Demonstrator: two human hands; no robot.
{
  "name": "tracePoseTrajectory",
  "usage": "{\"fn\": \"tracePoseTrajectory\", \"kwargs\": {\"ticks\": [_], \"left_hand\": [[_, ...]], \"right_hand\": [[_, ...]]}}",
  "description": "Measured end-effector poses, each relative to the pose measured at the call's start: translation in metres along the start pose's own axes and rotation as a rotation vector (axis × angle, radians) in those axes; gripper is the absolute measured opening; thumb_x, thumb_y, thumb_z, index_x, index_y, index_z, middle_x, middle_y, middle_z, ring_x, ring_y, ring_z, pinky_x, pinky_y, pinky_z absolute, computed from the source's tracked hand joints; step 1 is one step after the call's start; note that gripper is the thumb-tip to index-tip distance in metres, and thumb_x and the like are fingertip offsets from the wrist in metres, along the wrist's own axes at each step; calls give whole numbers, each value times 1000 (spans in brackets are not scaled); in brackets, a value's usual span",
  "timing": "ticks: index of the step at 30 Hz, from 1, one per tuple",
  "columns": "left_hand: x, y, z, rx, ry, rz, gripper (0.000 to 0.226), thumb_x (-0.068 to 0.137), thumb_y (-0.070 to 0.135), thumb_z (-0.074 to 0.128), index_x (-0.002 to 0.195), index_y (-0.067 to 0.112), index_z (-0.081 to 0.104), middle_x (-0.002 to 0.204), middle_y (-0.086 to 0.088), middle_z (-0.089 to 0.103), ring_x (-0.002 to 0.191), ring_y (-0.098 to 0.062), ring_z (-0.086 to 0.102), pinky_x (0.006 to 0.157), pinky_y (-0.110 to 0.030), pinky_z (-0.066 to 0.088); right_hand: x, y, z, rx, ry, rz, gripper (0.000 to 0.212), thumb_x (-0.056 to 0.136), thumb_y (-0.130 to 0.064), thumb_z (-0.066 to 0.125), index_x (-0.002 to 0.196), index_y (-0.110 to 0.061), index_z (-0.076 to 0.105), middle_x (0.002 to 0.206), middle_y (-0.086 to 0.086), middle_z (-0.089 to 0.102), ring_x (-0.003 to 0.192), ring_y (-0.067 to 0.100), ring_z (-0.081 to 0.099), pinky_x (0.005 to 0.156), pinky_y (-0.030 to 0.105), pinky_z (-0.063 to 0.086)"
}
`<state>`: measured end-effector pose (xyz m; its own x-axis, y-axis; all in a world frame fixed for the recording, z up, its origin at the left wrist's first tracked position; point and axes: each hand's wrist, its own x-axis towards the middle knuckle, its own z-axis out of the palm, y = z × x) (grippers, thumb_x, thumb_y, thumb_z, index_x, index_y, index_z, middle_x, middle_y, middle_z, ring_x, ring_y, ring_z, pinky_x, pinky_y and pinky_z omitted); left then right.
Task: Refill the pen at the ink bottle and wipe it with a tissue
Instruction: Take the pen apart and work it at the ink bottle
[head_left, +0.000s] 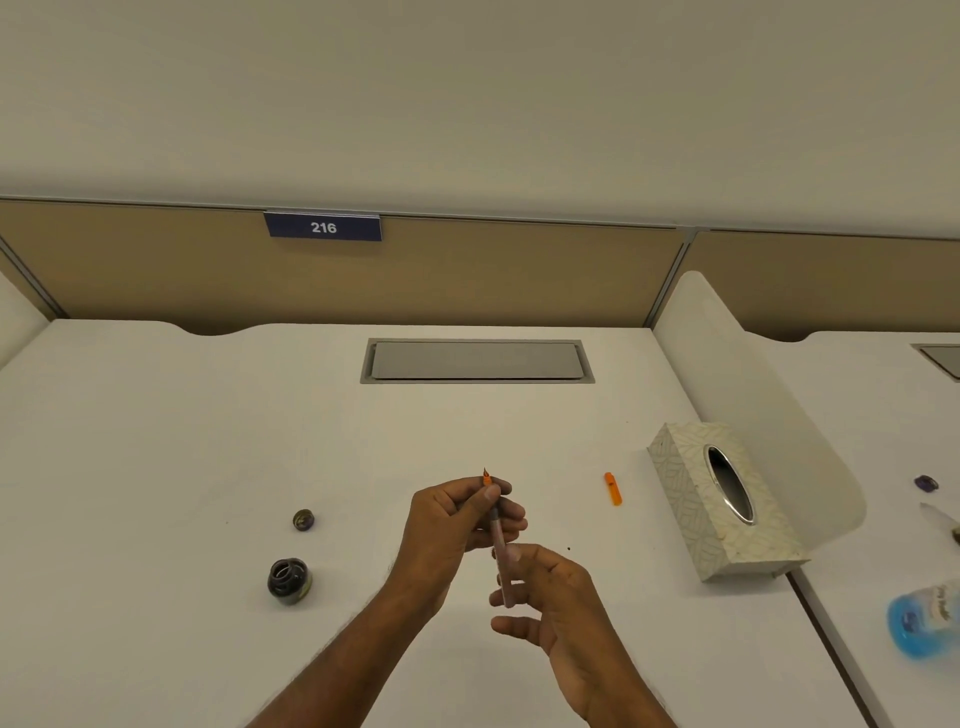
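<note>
Both hands hold a thin pen (500, 551) above the white desk (156, 441), its orange nib end pointing away from me. My left hand (457, 519) pinches the pen near the nib. My right hand (550, 597) grips the translucent rear barrel. An open dark ink bottle (289, 580) stands at the left, apart from my hands, with its round cap (303, 519) lying behind it. The orange pen cap (613, 488) lies to the right. A patterned tissue box (691, 519) with an oval opening sits further right; no tissue sticks out.
A grey cable hatch (477, 361) is set into the desk behind my hands. A low white divider (753, 389) rises behind the tissue box. On the neighbouring desk lie a blue-liquid bottle (922, 621) and a small purple cap (925, 483).
</note>
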<state>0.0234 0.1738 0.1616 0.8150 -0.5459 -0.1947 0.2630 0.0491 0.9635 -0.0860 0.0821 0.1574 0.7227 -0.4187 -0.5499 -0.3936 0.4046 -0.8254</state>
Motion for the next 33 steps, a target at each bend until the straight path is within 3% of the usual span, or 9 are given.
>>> {"fn": "tracePoseTrajectory", "kwargs": {"ticks": [3,7,12,17,22,25,33], "left_hand": [[1,1,0,-4,5,3,22,99,14,51,99,8,72,85,-14,78,80,-32,76,73,-35,62],[0,2,2,-3,-11,7,23,99,14,50,99,7,72,85,-15,77,80,-31,76,73,-34,62],[0,1,2,-22,3,12,21,98,13,52,100,5,72,86,-17,77,82,-33,75,76,-36,62],[-2,-1,0,-25,5,-2,22,98,14,52,100,5,72,85,-17,77,82,-33,75,75,-35,62],[-3,-3,-1,-30,6,5,22,98,14,52,101,3,72,86,-18,77,83,-34,75,78,-38,62],[-2,-5,-2,-14,1,1,23,99,15,51,100,6,72,86,-16,77,83,-33,76,78,-38,62],[1,-5,-3,-56,25,1,24,99,15,49,100,5,71,85,-16,77,82,-35,75,78,-39,62]], "right_hand": [[0,-3,-2,-12,-24,-1,27,97,-29,57,96,-12,78,95,17,72,84,29,71,75,45,63],[1,-4,-5,-33,-46,-37,18,93,-25,65,99,-11,75,94,14,74,86,29,72,73,44,63],[0,-6,-5,-65,-99,-4,35,101,-33,49,99,-12,77,89,15,76,83,30,73,80,47,62],[2,-1,-4,-76,-78,-41,22,90,-27,69,97,-7,72,80,13,69,74,25,69,78,47,62],[2,5,-4,-81,-93,-31,32,99,-32,53,98,-10,76,84,12,73,77,26,71,80,47,62],[2,8,-4,-87,-75,-47,21,94,-26,63,100,-8,72,86,13,70,76,24,70,77,45,63],[3,16,-8,-80,-131,-33,23,89,-26,71,98,-6,71,76,5,65,71,21,65,77,42,62]]}}
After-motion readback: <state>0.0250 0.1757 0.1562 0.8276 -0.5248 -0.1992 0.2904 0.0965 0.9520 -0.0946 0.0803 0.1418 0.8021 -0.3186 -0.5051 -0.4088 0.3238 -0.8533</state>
